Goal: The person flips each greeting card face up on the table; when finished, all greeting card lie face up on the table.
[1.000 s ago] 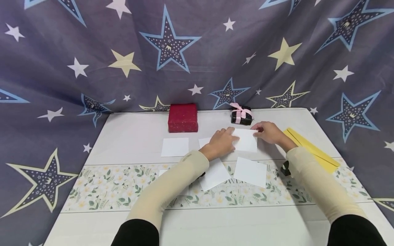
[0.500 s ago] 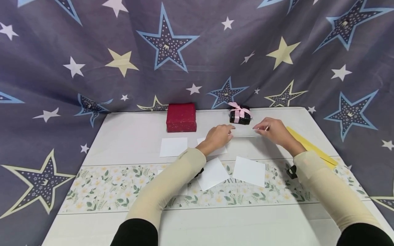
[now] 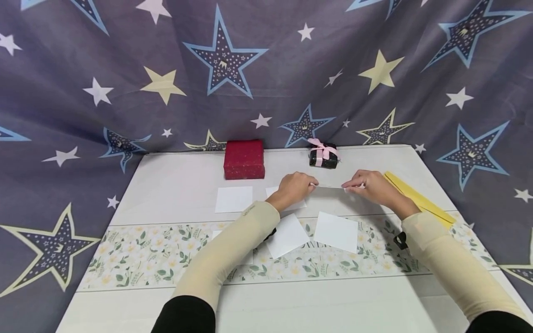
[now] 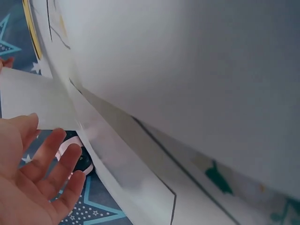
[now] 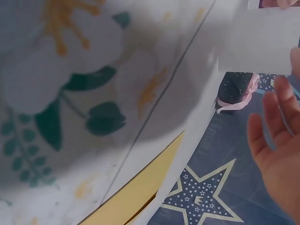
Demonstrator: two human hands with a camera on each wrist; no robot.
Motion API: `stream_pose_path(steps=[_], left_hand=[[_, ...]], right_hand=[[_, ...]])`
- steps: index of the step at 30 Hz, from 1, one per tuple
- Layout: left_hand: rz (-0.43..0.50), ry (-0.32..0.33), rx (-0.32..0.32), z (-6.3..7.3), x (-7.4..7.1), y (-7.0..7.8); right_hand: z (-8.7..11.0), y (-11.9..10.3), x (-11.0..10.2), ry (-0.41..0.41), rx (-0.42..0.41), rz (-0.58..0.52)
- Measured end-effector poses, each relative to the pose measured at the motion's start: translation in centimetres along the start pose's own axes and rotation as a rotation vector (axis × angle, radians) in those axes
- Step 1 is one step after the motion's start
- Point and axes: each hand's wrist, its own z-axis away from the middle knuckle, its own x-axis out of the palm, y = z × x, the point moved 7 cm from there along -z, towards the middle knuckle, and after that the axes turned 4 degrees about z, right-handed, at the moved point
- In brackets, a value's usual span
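A white square card (image 3: 329, 187) is stretched between both hands, seen nearly edge-on in the head view as a thin pale strip above the table. My left hand (image 3: 291, 188) pinches its left edge between thumb and forefinger; the other fingers of that hand spread loosely in the left wrist view. At the card's opposite edge, my right hand (image 3: 372, 187) pinches with thumb and fingertips. The card's flat face shows in the right wrist view, the black gift box (image 5: 234, 89) behind it. More white cards (image 3: 336, 232) lie flat on the table, one partly hidden under the left sleeve.
A red box (image 3: 244, 160) stands at the back of the table (image 3: 166, 185), left of the pink-ribboned black box. On the right, a yellow envelope (image 3: 416, 199) lies beside the right forearm. A starry cloth (image 3: 258, 46) hangs behind the table. A flowered strip (image 3: 145, 254) crosses it.
The card has been raised off the table and tipped from flat to nearly edge-on. The right hand has shifted to the right and grips its edge; the left hand keeps hold.
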Motion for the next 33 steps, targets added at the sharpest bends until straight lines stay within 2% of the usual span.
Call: stream_pose_path(steps=[4, 7, 13, 21, 28, 33], left_hand=[[-0.017, -0.045, 0.018, 0.0, 0.5, 0.1], [-0.028, -0.09, 0.032, 0.1, 1.0, 0.2], [-0.086, -0.141, 0.044, 0.4, 1.7, 0.5], [-0.138, -0.151, 0.042, 0.6, 2.1, 0.9], [-0.175, -0.155, 0.049, 0.8, 1.9, 1.3], [-0.186, -0.148, 0.076, 1.3, 1.6, 1.4]], right_hand=[[0.4, 0.3, 0.8, -0.094, 0.037, -0.018], [0.8, 0.5, 1.3, -0.136, 0.057, -0.008], [1.2, 0.4, 2.2, -0.153, -0.006, 0.108], [1.7, 0.7, 3.3, -0.269, 0.02, 0.152], [1.9, 0.9, 3.6, -0.279, 0.051, 0.145], [2.1, 0.8, 3.7, -0.31, 0.085, 0.133]])
